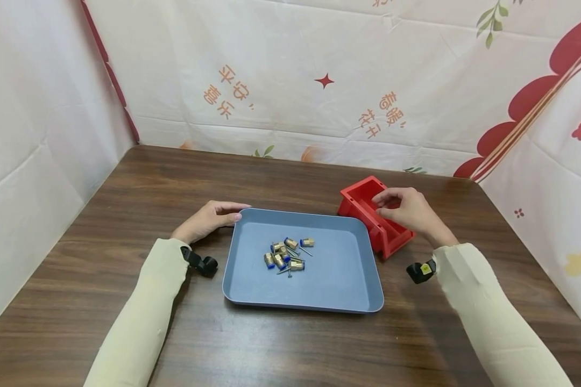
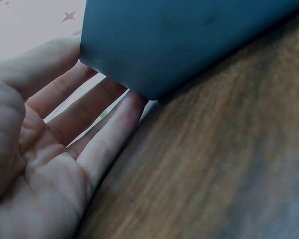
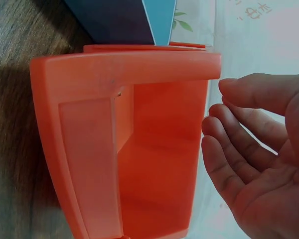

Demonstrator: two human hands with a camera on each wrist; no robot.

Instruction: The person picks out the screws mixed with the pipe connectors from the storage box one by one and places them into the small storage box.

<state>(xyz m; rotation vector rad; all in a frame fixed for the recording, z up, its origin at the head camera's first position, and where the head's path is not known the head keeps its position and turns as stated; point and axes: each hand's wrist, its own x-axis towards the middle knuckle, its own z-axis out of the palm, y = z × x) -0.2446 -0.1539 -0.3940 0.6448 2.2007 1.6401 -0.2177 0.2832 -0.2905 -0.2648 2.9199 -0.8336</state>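
My left hand [image 1: 208, 219] holds the back left corner of a blue-grey tray [image 1: 339, 293]. In the left wrist view its thumb and fingers [image 2: 114, 129] lie about that corner. Brass push-in fittings with blue collars [image 1: 269, 260] lie in a loose pile near the tray's middle, several silver screws [image 1: 290, 273] among them. Over the red bin [image 1: 389, 244], to the right of the tray, hovers my right hand [image 1: 409, 210]. Its fingers are loosely bent, with a gap to the thumb and nothing seen between them. The bin's visible inside [image 3: 162, 164] shows only bare red walls.
A brown wood-grain table [image 1: 174, 177] carries the tray and bin. The bin stands close against the tray's right back corner. White printed cloth [image 1: 290, 70] hangs behind the table and along both sides. Each wrist wears a small black camera [image 1: 206, 265].
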